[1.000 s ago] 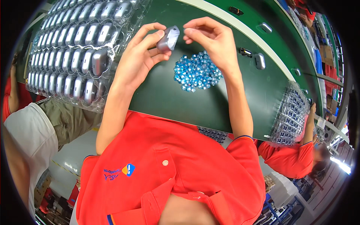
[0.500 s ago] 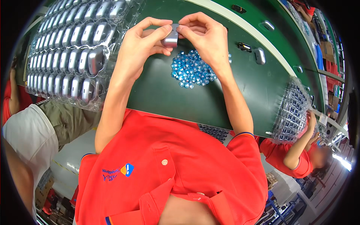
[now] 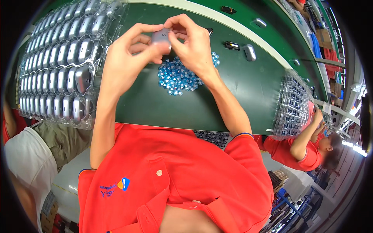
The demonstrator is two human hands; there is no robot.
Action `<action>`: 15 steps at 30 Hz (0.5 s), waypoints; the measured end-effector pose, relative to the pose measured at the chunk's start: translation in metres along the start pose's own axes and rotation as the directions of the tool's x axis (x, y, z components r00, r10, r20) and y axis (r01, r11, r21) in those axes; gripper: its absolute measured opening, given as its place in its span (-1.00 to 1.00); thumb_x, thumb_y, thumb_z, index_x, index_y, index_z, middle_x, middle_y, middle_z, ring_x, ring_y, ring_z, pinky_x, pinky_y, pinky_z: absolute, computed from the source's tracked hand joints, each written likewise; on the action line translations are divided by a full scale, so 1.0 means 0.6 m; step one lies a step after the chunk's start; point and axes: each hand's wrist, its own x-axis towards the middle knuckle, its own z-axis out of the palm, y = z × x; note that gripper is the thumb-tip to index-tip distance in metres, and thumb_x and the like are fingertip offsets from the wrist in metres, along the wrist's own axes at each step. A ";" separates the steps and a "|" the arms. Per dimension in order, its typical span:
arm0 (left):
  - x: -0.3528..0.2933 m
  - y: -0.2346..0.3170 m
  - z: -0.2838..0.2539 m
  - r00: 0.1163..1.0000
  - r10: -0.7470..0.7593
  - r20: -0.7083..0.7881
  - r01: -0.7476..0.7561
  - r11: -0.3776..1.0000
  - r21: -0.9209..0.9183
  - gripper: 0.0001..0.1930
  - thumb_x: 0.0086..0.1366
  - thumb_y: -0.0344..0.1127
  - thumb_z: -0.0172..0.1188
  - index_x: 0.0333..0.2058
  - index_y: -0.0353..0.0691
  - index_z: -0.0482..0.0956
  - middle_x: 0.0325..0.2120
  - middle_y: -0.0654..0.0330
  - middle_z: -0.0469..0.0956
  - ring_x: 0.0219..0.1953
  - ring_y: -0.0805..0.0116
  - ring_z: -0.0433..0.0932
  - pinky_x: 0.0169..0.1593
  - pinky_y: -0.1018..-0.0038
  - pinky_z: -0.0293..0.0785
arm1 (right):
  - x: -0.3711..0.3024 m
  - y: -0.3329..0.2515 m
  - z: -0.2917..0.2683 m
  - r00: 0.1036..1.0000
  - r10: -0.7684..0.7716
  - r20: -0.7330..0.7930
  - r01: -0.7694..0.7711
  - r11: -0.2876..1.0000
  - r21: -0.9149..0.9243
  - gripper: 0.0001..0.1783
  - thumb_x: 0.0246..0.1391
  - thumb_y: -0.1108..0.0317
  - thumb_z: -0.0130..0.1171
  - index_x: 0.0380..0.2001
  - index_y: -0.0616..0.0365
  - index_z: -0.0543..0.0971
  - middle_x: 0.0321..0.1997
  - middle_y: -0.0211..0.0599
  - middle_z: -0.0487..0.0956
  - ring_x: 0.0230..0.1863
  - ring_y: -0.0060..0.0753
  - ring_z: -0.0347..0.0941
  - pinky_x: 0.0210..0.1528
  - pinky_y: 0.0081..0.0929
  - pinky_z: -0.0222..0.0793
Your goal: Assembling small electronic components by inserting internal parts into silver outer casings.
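My left hand (image 3: 126, 58) and my right hand (image 3: 191, 48) together hold a grey, rounded metallic shell (image 3: 159, 37) above the far part of the green table. The left fingers and thumb pinch its left and lower sides, the thumb a little blurred. At its right edge, the right thumb and fingers press close together. A small dark mark shows on the shell's broad face. Just below the hands lies a heap of small blue, shiny pieces (image 3: 179, 77), partly hidden by my right wrist.
Clear plastic trays (image 3: 88, 99) of similar grey shells stand at left. Another clear tray (image 3: 280, 112) with dark parts sits at the right edge. A loose shell (image 3: 250, 53) and a black part (image 3: 232, 45) lie on the table (image 3: 233, 85). A co-worker (image 3: 289, 149) works at right.
The shell has turned in my hands, so its broad face with the dark mark now shows. The whole view has shifted, with hands and table things lying further left in it.
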 end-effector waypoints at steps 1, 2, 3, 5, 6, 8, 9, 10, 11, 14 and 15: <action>-0.006 0.003 0.004 0.996 0.091 0.001 -0.091 0.993 0.077 -0.71 0.27 -0.41 0.28 -0.03 -0.30 0.60 -0.46 0.17 0.62 -0.44 0.48 0.62 -0.32 0.61 0.56 | 0.000 0.002 0.000 1.000 -0.003 -0.001 0.003 1.000 -0.007 -0.84 0.14 0.51 0.19 -0.20 0.31 0.58 -0.22 -0.27 0.66 -0.19 -0.46 0.62 -0.10 -0.46 0.58; -0.013 0.005 0.008 0.983 0.181 0.008 -0.180 0.972 0.153 -0.71 0.26 -0.46 0.27 -0.03 -0.29 0.60 -0.45 0.18 0.62 -0.42 0.49 0.63 -0.32 0.62 0.56 | 0.001 0.003 0.001 1.000 0.007 0.016 -0.009 0.996 0.088 -0.84 0.15 0.51 0.19 -0.20 0.32 0.59 -0.20 -0.27 0.66 -0.18 -0.46 0.62 -0.09 -0.46 0.58; -0.019 0.007 0.010 0.963 0.269 0.021 -0.267 0.936 0.229 -0.70 0.24 -0.51 0.26 -0.02 -0.28 0.60 -0.44 0.19 0.63 -0.41 0.50 0.64 -0.33 0.62 0.57 | 0.002 0.005 0.001 0.999 0.014 0.035 -0.020 0.983 0.183 -0.85 0.16 0.50 0.20 -0.20 0.32 0.60 -0.18 -0.26 0.65 -0.17 -0.46 0.61 -0.09 -0.46 0.58; -0.028 0.005 0.006 0.960 0.279 0.001 -0.269 0.923 0.274 -0.68 0.22 -0.55 0.27 -0.03 -0.28 0.61 -0.42 0.19 0.64 -0.40 0.50 0.65 -0.33 0.63 0.57 | 0.005 0.001 -0.001 0.999 0.014 0.053 -0.028 0.962 0.271 -0.85 0.17 0.50 0.20 -0.21 0.33 0.60 -0.17 -0.26 0.65 -0.16 -0.45 0.60 -0.08 -0.46 0.58; -0.032 0.004 0.001 0.958 0.284 -0.021 -0.263 0.909 0.323 -0.67 0.20 -0.58 0.27 -0.03 -0.27 0.61 -0.40 0.19 0.64 -0.40 0.51 0.65 -0.33 0.63 0.57 | 0.003 -0.004 -0.004 0.992 0.044 0.116 -0.076 0.954 0.289 -0.84 0.18 0.49 0.20 -0.19 0.32 0.62 -0.18 -0.26 0.65 -0.18 -0.46 0.61 -0.09 -0.47 0.57; -0.035 0.009 -0.002 0.953 0.301 -0.044 -0.265 0.892 0.366 -0.65 0.19 -0.62 0.27 -0.03 -0.27 0.61 -0.39 0.19 0.65 -0.39 0.52 0.65 -0.34 0.63 0.58 | 0.006 -0.013 -0.016 0.965 0.096 0.242 -0.171 0.934 0.313 -0.81 0.19 0.48 0.20 -0.15 0.30 0.64 -0.21 -0.27 0.66 -0.22 -0.48 0.61 -0.11 -0.49 0.57; -0.034 0.012 -0.006 0.961 0.262 -0.091 -0.224 0.926 0.305 -0.65 0.18 -0.61 0.28 -0.04 -0.27 0.62 -0.38 0.19 0.65 -0.41 0.52 0.64 -0.34 0.63 0.58 | 0.023 -0.010 -0.036 0.967 0.148 0.208 -0.192 0.958 0.212 -0.77 0.21 0.41 0.20 -0.12 0.28 0.65 -0.25 -0.27 0.67 -0.24 -0.48 0.61 -0.12 -0.50 0.56; -0.038 0.017 -0.009 0.967 0.217 -0.134 -0.181 0.954 0.239 -0.66 0.17 -0.60 0.30 -0.05 -0.27 0.62 -0.37 0.18 0.65 -0.43 0.53 0.63 -0.35 0.63 0.58 | 0.044 -0.005 -0.072 0.966 0.200 0.166 -0.219 0.970 0.108 -0.73 0.22 0.35 0.21 -0.09 0.27 0.67 -0.30 -0.27 0.68 -0.26 -0.49 0.61 -0.13 -0.51 0.55; -0.041 0.021 -0.013 0.970 0.169 -0.174 -0.140 0.975 0.170 -0.66 0.16 -0.60 0.31 -0.05 -0.28 0.63 -0.36 0.18 0.65 -0.45 0.54 0.62 -0.36 0.64 0.58 | 0.072 0.028 -0.120 0.959 0.280 -0.045 -0.284 0.952 -0.115 -0.65 0.21 0.22 0.22 -0.10 0.28 0.67 -0.33 -0.25 0.69 -0.27 -0.44 0.63 -0.13 -0.47 0.56; -0.040 0.033 -0.019 0.980 0.140 -0.138 -0.117 0.980 0.161 -0.65 0.15 -0.58 0.34 -0.06 -0.28 0.63 -0.32 0.17 0.65 -0.42 0.53 0.61 -0.35 0.65 0.56 | 0.134 0.146 -0.270 0.801 0.326 -0.502 -0.598 0.457 -0.658 -0.38 0.08 -0.12 0.28 -0.18 0.34 0.66 -0.30 -0.08 0.70 -0.24 -0.17 0.67 -0.09 -0.28 0.54; -0.040 0.036 -0.026 0.981 0.125 -0.150 -0.100 0.981 0.165 -0.65 0.14 -0.57 0.35 -0.06 -0.28 0.63 -0.29 0.17 0.64 -0.40 0.53 0.60 -0.35 0.66 0.55 | 0.147 0.174 -0.272 0.775 0.333 -0.537 -0.620 0.234 -0.749 -0.35 0.05 -0.14 0.29 -0.14 0.33 0.63 -0.25 -0.04 0.70 -0.23 -0.11 0.67 -0.07 -0.26 0.53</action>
